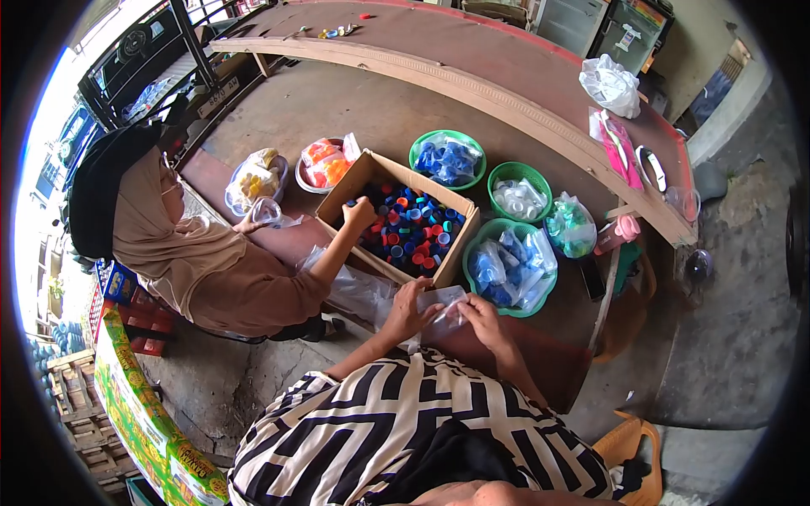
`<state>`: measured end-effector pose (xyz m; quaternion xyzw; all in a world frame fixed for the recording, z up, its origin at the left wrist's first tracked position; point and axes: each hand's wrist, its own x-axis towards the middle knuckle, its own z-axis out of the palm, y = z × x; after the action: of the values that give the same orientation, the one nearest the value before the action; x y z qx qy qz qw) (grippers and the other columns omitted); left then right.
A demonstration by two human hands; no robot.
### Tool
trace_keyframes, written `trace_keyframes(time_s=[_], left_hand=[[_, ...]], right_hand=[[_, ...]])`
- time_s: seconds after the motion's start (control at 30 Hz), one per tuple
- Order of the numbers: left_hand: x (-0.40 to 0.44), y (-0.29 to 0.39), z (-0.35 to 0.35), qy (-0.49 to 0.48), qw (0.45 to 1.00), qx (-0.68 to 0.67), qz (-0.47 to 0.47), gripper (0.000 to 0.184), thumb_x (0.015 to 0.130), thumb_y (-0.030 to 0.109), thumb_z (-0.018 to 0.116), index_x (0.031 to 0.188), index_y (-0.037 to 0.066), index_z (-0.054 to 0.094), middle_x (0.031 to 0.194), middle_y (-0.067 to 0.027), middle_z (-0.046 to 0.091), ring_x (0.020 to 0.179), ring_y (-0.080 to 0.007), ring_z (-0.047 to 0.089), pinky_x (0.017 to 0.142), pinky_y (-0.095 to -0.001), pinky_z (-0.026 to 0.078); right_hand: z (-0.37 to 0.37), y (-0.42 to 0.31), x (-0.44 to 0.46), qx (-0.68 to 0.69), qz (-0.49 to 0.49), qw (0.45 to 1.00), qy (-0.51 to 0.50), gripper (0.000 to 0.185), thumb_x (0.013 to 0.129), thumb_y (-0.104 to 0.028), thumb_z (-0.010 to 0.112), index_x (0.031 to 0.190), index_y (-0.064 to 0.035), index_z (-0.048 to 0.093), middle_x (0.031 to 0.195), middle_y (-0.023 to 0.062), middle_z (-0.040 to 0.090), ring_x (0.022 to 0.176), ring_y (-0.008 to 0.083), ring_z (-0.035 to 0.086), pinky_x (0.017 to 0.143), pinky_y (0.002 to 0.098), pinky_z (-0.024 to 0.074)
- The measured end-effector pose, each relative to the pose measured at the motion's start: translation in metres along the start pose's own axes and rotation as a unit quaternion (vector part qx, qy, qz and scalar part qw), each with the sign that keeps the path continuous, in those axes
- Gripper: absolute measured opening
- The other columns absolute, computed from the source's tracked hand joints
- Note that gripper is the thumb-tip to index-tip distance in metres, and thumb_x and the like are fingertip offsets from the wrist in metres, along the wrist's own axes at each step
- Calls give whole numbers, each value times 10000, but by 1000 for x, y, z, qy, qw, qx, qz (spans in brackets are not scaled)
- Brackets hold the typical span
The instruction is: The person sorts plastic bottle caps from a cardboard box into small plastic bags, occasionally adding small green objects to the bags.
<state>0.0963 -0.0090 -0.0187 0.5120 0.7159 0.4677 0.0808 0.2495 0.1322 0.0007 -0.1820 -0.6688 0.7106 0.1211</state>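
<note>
Both of my hands are at the near edge of the table, on a clear plastic bag (443,297). My left hand (408,310) pinches the bag's left side, and my right hand (484,320) pinches its right side. Just beyond them stands an open cardboard box (377,263) of blue, red and green bottle caps (413,229). A green basin (550,291) with bagged blue and clear items is near my right hand. More clear plastic (359,291) lies left of my left hand.
A co-worker (211,261) at the left reaches one hand into the box. Beyond it are a green basin (482,169) of blue items, a green basket (548,196) and two bowls at the left. A phone (592,278) lies right; a wooden rail (472,88) crosses behind.
</note>
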Motion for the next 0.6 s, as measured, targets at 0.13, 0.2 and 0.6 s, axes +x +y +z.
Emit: trace_keyframes(time_s=[0.13, 0.2, 0.6], left_hand=[[-13, -36, 18, -20, 993, -93, -72, 604, 850, 310, 693, 1288, -20, 442, 1228, -205, 546, 1167, -344, 513, 999, -418, 386], [-20, -42, 27, -14, 964, -214, -157, 607, 871, 333, 672, 1298, -24, 430, 1236, -203, 538, 1165, -320, 519, 1009, -405, 381], [-31, -25, 37, -336, 616, -568, -431, 622, 948, 499, 489, 1367, 58, 358, 1270, -129, 538, 1115, -240, 559, 970, -383, 448]], right_hand=[[-31, -16, -23, 119, 42, 991, 51, 152, 960, -128, 504, 1025, -28, 597, 950, 31, 632, 883, 108, 586, 815, 258, 443], [-44, -13, -31, 198, 11, 979, 51, 154, 954, -120, 493, 1020, -19, 589, 967, 52, 629, 908, 145, 594, 855, 298, 450], [-67, -37, -57, 464, -92, 881, 9, 142, 927, -178, 493, 901, -47, 538, 1104, 183, 621, 1052, 339, 596, 1009, 503, 411]])
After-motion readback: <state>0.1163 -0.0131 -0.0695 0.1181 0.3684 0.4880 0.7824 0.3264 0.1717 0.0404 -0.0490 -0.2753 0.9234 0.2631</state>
